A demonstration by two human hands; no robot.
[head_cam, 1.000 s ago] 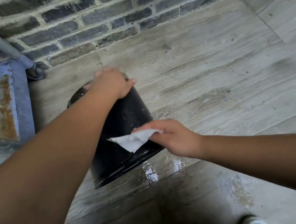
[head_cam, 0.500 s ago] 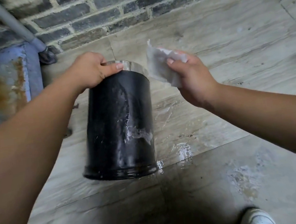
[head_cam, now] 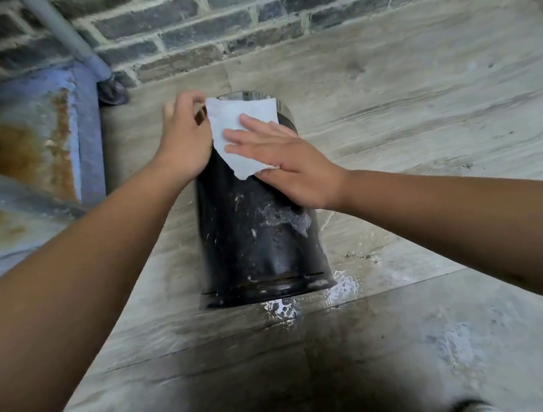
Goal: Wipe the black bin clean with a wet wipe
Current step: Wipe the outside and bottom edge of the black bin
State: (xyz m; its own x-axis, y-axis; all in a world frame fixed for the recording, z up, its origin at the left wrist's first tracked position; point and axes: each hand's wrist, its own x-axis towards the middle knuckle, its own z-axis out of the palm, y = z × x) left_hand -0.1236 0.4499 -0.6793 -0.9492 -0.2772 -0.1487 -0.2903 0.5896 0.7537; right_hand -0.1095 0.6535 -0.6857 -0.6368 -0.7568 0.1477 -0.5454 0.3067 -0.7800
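Black bin [head_cam: 260,235] stands on wet floor [head_cam: 419,342]; right hand [head_cam: 287,165] presses the wet wipe [head_cam: 241,130] with flat, spread fingers [head_cam: 252,122]; left hand [head_cam: 185,137] curls closed on its rim.

A dark brick wall [head_cam: 271,8] meets a wet grey tiled floor [head_cam: 422,99] with suds.

A floor of grey, wood-grained tiles [head_cam: 423,109] is seen, bounded at its far edge by a dark brick wall [head_cam: 238,13]. The black bin [head_cam: 261,241] is stood on it. Soapy foam [head_cam: 343,288] is spread beside the bin's base.
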